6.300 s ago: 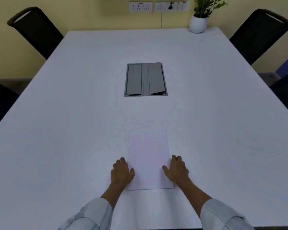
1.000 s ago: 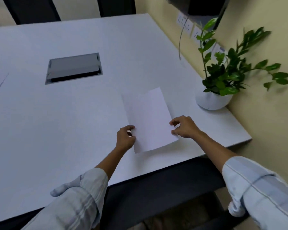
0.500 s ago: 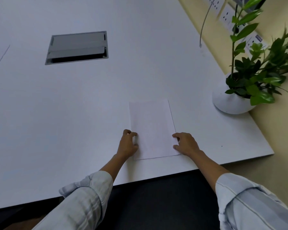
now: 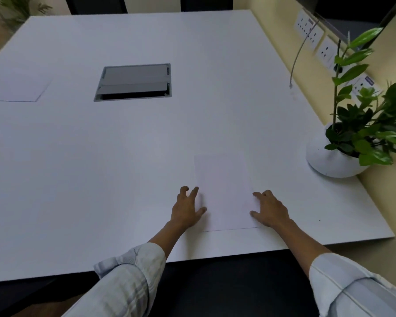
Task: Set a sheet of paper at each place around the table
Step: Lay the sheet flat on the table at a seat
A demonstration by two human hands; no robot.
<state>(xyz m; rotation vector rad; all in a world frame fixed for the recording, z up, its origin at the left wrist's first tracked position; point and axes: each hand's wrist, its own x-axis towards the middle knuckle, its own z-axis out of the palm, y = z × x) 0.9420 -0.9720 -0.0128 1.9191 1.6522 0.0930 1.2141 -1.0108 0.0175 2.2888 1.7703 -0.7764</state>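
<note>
A white sheet of paper [image 4: 224,191] lies flat on the white table [image 4: 101,168], close to the near edge on the right side. My left hand [image 4: 186,208] rests palm down at the sheet's left edge with fingers spread. My right hand [image 4: 269,209] rests palm down at its right edge, fingers apart. Neither hand grips the sheet. A second sheet of paper [image 4: 14,86] lies flat at the table's far left.
A potted plant in a white pot [image 4: 334,156] stands at the table's right edge by the yellow wall. A grey cable box [image 4: 134,82] is set into the table's middle. A white cable [image 4: 295,58] hangs from wall sockets [image 4: 311,33]. Dark chairs stand beyond the far edge.
The sheet, held pinched above the table a second ago, now lies flat. Both hands have let go and opened beside it. The view has lifted toward the far edge.
</note>
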